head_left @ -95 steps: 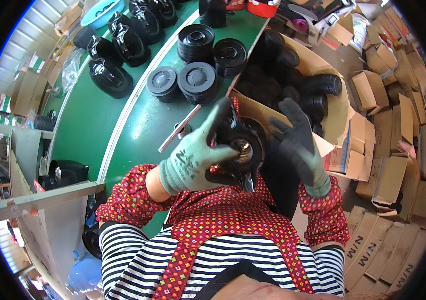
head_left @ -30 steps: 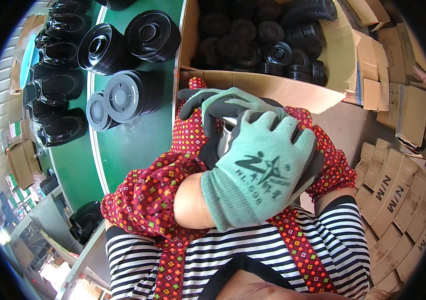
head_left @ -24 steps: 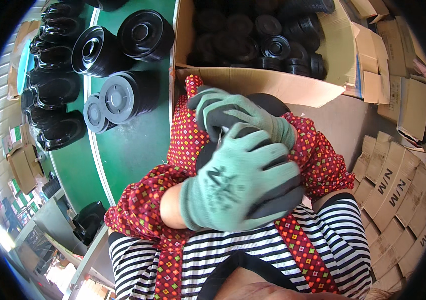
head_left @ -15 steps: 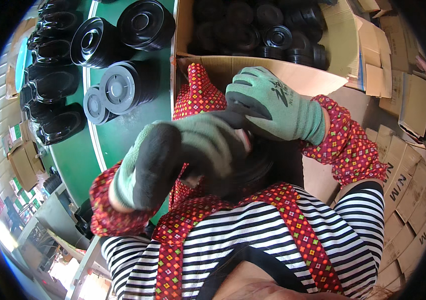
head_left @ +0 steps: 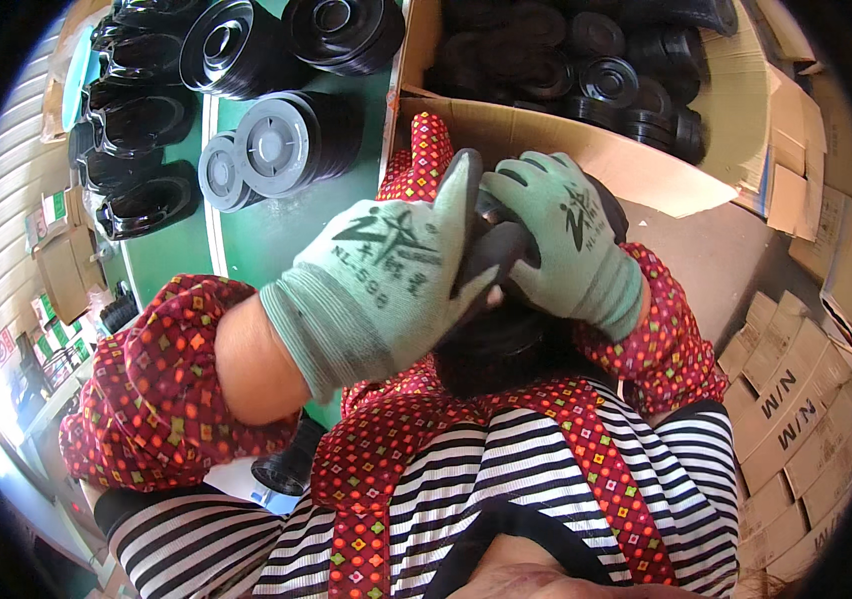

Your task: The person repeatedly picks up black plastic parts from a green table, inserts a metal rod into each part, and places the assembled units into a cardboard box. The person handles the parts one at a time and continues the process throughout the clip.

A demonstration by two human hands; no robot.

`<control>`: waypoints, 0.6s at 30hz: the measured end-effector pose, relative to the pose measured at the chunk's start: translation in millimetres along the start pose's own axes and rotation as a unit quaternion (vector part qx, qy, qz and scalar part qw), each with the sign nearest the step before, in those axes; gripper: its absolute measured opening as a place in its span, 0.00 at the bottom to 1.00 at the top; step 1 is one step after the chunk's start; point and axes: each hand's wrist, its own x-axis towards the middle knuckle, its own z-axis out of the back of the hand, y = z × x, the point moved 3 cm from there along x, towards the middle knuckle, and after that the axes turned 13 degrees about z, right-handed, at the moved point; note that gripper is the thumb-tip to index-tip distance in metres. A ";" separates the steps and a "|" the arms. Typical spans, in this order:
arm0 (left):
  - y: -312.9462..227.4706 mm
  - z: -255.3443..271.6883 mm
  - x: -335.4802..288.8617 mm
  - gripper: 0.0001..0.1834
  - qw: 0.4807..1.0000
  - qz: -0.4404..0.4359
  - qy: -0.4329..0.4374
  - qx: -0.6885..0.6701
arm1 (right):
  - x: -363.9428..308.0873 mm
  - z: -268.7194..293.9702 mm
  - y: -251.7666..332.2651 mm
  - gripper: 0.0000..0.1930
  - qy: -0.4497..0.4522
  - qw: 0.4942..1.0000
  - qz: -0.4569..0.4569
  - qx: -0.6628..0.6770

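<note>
"Looking down from the head view, what step is in hand?"

"Two-handed work on one black plastic part [head_left: 506,339], I'd judge. It is over the lap, just off the right edge of the green surface [head_left: 291,235]."

"And each grip?"

"The right hand [head_left: 566,235] has its fingers curled closely on the part's upper end. The left hand [head_left: 386,270] is against it, thumb and fingers partly spread; its far fingers are hidden, so I can't tell how firmly it holds."

"What does the next move call for?"

"A steady right grip, I'd say, and a surer left one."

"Counts?"

"Two gloved hands, one part between them. Near the surface's right edge, two stacks of grey discs [head_left: 276,145] and, farther along, two of black ringed dishes [head_left: 236,45]. Toward its left edge, at least five glossy black housings [head_left: 151,200]. Beyond the right edge, one cardboard box [head_left: 586,150]; its black discs [head_left: 608,82] overlap too much to count."
</note>
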 end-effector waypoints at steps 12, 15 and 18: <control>54.2 -11.8 55.5 0.41 0.970 -0.241 0.024 -0.021 | 6.6 45.8 40.6 0.27 0.157 0.971 -0.122 -0.136; 55.7 -20.9 67.4 0.35 0.968 -0.249 0.000 -0.032 | 8.0 46.6 40.8 0.26 0.210 0.951 -0.136 -0.180; 63.1 -29.7 80.8 0.35 0.955 -0.291 -0.044 -0.043 | 10.4 42.3 41.6 0.24 0.189 0.950 -0.144 -0.203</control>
